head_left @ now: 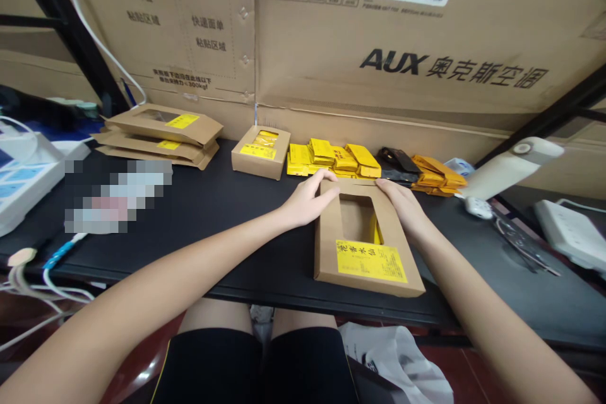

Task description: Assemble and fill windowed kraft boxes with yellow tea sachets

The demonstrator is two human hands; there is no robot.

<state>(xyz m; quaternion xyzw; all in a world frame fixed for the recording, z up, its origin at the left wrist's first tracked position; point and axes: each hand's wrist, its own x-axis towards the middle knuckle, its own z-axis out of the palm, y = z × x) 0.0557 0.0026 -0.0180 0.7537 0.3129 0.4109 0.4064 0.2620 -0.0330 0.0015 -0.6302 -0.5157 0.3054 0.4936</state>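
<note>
A kraft cardboard box (326, 252) with a cut-out window and a yellow label (372, 261) lies on the black table in front of me. Through the window a bit of yellow (377, 231) shows at the right; the rest of the inside is hidden. My left hand (310, 200) grips the box's far left corner, thumb on top. At the far right corner my right hand (402, 205) holds the edge, its fingers partly hidden. Just beyond stand yellow packets (336, 159) in a row. A smaller windowed box (258, 165) with yellow packets inside sits left of them.
Windowed cartons (163, 129) are stacked at the back left. Behind the packets are a black pouch (398, 164), orange packets (435, 175) and a white bottle (511, 167). Glasses (521, 243) lie at right. A blurred phone-like object and cables (59, 255) are at left. Large AUX cartons (426, 31) wall the back.
</note>
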